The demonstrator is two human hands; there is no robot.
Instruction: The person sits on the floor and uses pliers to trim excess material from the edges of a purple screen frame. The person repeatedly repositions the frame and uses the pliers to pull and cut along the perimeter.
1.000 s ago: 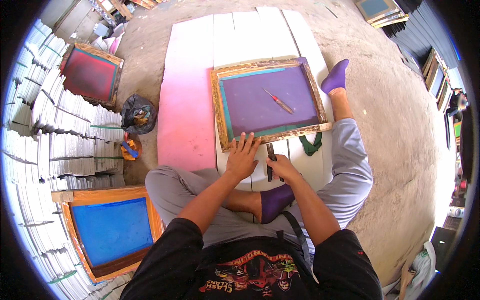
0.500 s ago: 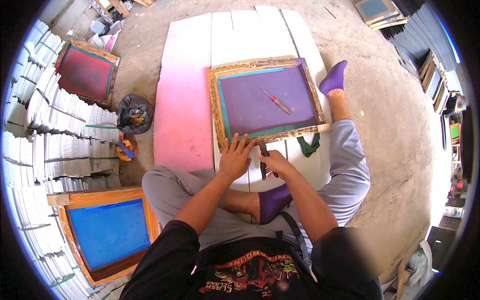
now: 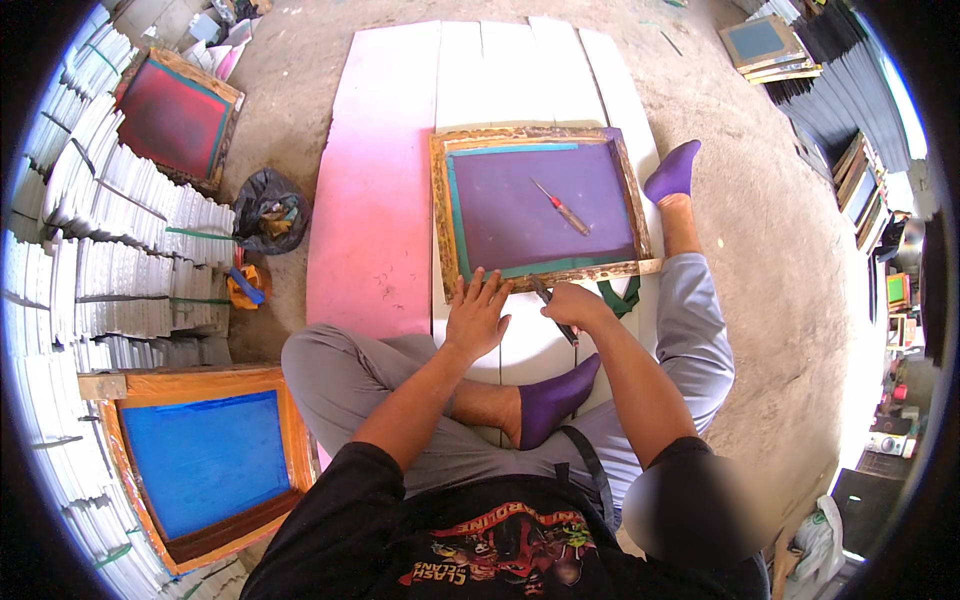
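A wooden screen-printing frame with purple mesh lies on the white boards in front of me. My left hand rests spread at its near left corner, fingertips on the wood. Dark pliers are gripped in my right hand, their jaws at the frame's near edge. Whether the jaws hold anything is too small to tell. On the mesh lies a screwdriver with a red and brown handle. A dark green strip of cloth sits by the frame's near right edge.
Stacks of white sheets line the left side. A blue-mesh frame leans at lower left, a red-mesh frame farther off. Beside the boards are a black bag and an orange tool-like item. My feet flank the work.
The pliers have turned so their handles slant toward the lower right, and the handles look closer together. My right hand has shifted slightly right and up. My left hand stays on the frame.
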